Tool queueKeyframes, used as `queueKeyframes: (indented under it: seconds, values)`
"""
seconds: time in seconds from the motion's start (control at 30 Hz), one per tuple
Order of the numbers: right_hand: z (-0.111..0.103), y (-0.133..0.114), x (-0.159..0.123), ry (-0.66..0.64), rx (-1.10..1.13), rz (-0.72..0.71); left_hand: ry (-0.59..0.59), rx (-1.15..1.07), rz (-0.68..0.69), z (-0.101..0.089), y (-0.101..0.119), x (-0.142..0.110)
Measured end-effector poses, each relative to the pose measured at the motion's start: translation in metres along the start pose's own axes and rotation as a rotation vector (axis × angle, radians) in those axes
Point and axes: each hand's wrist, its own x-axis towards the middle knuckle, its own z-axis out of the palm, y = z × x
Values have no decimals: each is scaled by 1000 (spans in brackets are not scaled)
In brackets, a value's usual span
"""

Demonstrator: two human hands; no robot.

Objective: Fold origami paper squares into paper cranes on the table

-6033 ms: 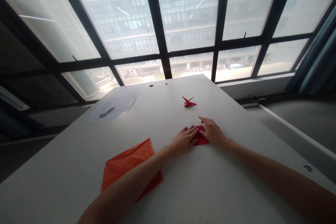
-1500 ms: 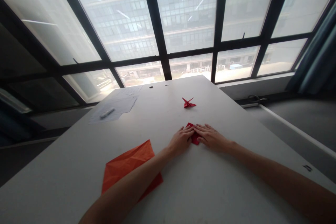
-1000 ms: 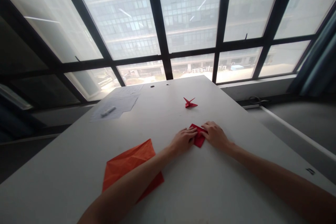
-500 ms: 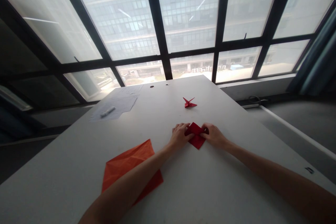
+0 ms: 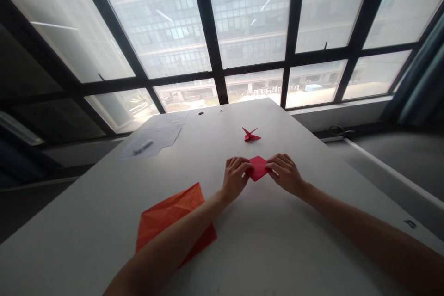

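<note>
A small folded piece of red origami paper (image 5: 258, 168) is held up between my two hands, tilted towards me. My left hand (image 5: 236, 175) pinches its left corner between thumb and fingers. On the other side my right hand (image 5: 285, 174) grips the right corner in the same way, its fingertips covering that edge. Just beyond the hands a finished red paper crane (image 5: 250, 135) rests on the white table. A larger creased orange paper sheet (image 5: 166, 216) lies to the left, partly hidden under my left forearm.
The white table (image 5: 277, 240) stretches towards tall windows with dark frames. White printed sheets (image 5: 169, 135) lie at the far left, with a whitish tube-like object (image 5: 143, 146) on top. A small dark mark (image 5: 410, 224) shows near the right edge.
Both hands have lifted the red paper off the table and tilted it up. Its visible outline has gone from a diamond to a shorter, five-sided shape. The crane and orange sheet stay put.
</note>
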Motion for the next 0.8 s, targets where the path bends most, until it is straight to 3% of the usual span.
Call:
queueKeyframes:
  seconds: [0.17,0.3,0.5,0.7,0.8]
  values:
    - [-1,4,4,-164,-171,-33,-215,47,50,2,0,1]
    - [-2,6,4,-292,-135,-19,-384,-36,99,5,-3,0]
    - [-6,9,-1,-281,-55,6,-341,-164,61,9,-10,0]
    - [8,12,-1,-239,-72,110,-284,-182,-120,17,-13,2]
    - [11,10,0,-179,-73,157,-288,-173,-111,18,-12,3]
